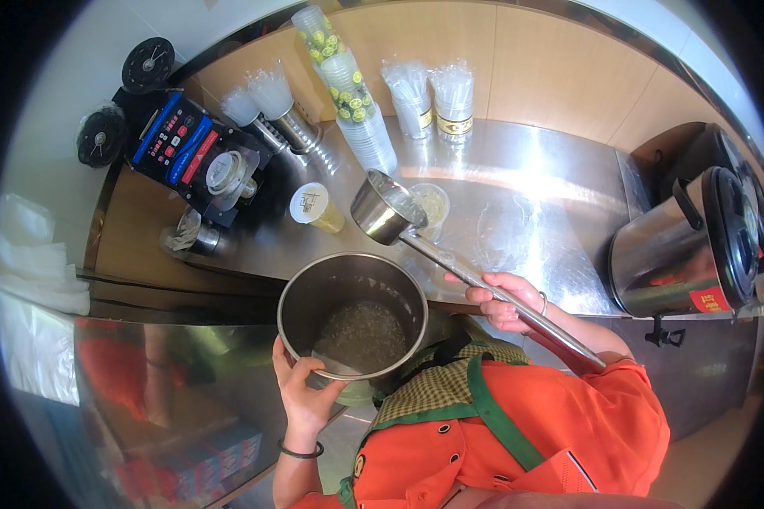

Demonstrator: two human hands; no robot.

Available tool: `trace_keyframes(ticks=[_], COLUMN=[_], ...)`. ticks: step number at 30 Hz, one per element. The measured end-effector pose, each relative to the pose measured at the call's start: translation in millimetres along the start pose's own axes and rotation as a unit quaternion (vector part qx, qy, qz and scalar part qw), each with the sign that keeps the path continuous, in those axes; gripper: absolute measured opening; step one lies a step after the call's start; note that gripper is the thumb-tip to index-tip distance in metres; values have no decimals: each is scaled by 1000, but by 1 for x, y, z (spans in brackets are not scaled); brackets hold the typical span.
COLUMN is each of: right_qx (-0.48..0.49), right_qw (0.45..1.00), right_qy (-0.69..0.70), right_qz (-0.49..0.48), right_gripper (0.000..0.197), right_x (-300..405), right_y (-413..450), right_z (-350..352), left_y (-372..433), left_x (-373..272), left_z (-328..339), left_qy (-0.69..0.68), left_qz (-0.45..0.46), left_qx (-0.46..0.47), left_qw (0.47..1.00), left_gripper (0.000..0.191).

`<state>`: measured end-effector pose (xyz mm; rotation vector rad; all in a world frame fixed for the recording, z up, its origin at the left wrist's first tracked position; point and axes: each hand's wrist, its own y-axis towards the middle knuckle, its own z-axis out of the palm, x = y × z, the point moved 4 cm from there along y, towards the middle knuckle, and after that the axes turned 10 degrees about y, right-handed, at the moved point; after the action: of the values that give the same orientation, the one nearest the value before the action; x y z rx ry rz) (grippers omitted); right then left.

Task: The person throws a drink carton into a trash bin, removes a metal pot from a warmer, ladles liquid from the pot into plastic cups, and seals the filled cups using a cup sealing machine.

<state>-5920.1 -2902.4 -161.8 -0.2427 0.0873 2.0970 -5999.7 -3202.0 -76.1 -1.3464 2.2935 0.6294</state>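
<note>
My left hand (305, 382) grips the near rim of a deep metal pot (353, 256), with cloudy liquid holding small pale bits (363, 334) at its bottom. Around the long handle of a metal ladle (382, 216) my right hand (506, 302) is closed. The ladle's bowl is above the steel counter, beyond the pot's far rim, and overlaps the view of an open clear plastic cup (434, 202) with pale contents. To the left of the ladle stands a covered cup (310, 205) of yellowish drink, its top bearing writing.
A cup sealing machine (184, 143) stands at the left, beside metal holders of wrapped straws (270, 95). Stacked plastic cups (356, 108) and two tubs of wrapped utensils or straws (453, 102) line the counter's back. A large steel drink dispenser (668, 248) with a tap is at the right.
</note>
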Motion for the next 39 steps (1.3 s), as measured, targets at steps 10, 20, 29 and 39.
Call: trace_keyframes(ticks=[10, 20, 29, 39], right_qx=[-93, -174, -24, 40], right_qw=[982, 649, 366, 301], right_qy=[-166, -705, -852, -933], right_qz=[-2, 226, 374, 191], right_gripper=[49, 41, 51, 60], right_x=[4, -46, -65, 14], right_y=[-5, 63, 161, 334], right_z=[27, 74, 39, 104], left_y=[0, -19, -56, -90], left_x=[1, 11, 33, 36], left_z=[4, -4, -18, -30], left_qy=[9, -36, -24, 4], left_qz=[27, 20, 33, -58], left_qx=[-15, -44, -87, -171], left_qw=[999, 998, 995, 984], left_gripper=[34, 32, 34, 34])
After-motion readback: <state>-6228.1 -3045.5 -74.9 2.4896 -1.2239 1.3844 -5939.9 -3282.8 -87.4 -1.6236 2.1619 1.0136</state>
